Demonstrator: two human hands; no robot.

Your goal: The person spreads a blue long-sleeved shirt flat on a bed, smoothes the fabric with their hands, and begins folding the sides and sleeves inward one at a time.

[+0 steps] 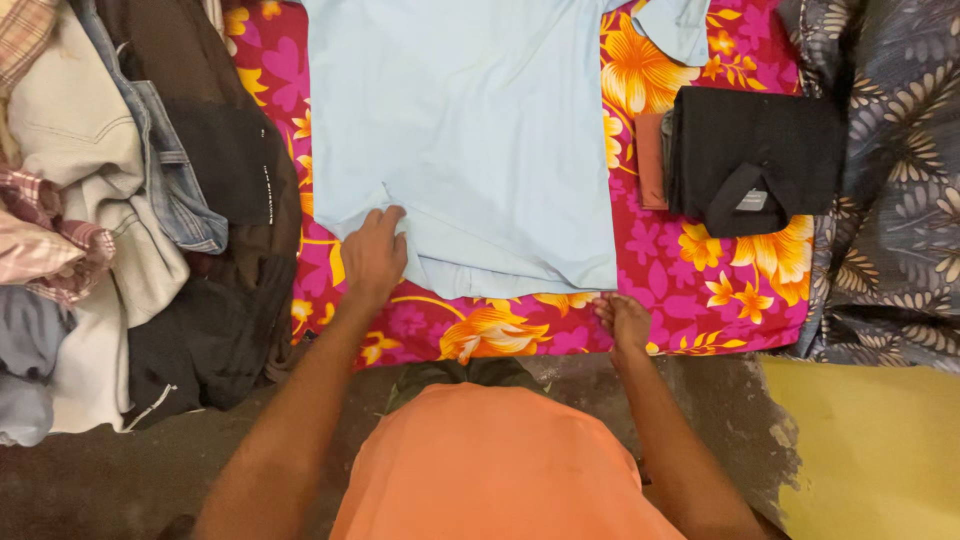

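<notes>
A pale blue shirt [470, 130] lay spread flat on a floral sheet [690, 290] of magenta and orange, filling the middle of the view from twelve o'clock down toward the centre, its lower hem folded up in a narrow band. The left hand [374, 252] sat at the shirt's lower corner near eight o'clock, fingers curled and pinched onto the cloth edge there. The right hand [623, 318] rested at about five o'clock, just below the shirt's other lower corner, fingertips touching the hem; whether it actually gripped the cloth could not be told. The two hands were well apart, one at each end of the hem. At two o'clock a folded black garment [755, 155] lay on the sheet, just beside the shirt's right edge, with a brownish piece [650, 160] under its left side. At nine o'clock a heap of clothes [110, 220] was piled, with denim, cream, plaid and dark pieces. The person's orange top [490, 470] filled six o'clock, and a yellow surface [870, 440] showed at four o'clock
</notes>
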